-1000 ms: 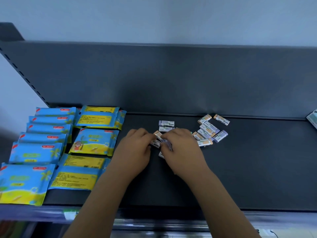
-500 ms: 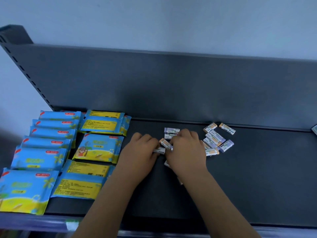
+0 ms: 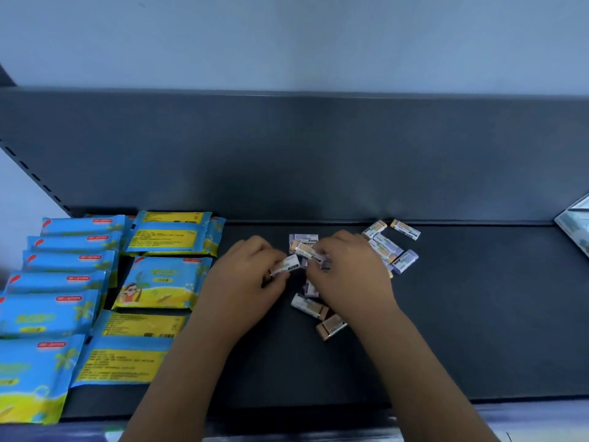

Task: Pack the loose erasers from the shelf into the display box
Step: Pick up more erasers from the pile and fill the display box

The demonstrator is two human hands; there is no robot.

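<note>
The left hand (image 3: 245, 283) has its grip curled round a white-sleeved eraser (image 3: 287, 264). The right hand (image 3: 349, 277), just beside it at the centre of the frame, pinches an orange-ended eraser (image 3: 307, 251) in its fingertips, and the two pieces nearly touch. Around them the loose erasers (image 3: 387, 250) lie on the dark shelf (image 3: 478, 314), most in a cluster right of the right hand and two more below it, near the wrist. Blue and yellow packets (image 3: 159, 282) fill the left of the frame. To me this is the gathering step, with pieces being collected into a handful. I can make out no display box; a pale thing (image 3: 575, 224) cropped at the right edge may be it, but I cannot tell. Next, the scattered ones need scooping in, held firmly since they are small and slippery-looking, then carrying to the box.
</note>
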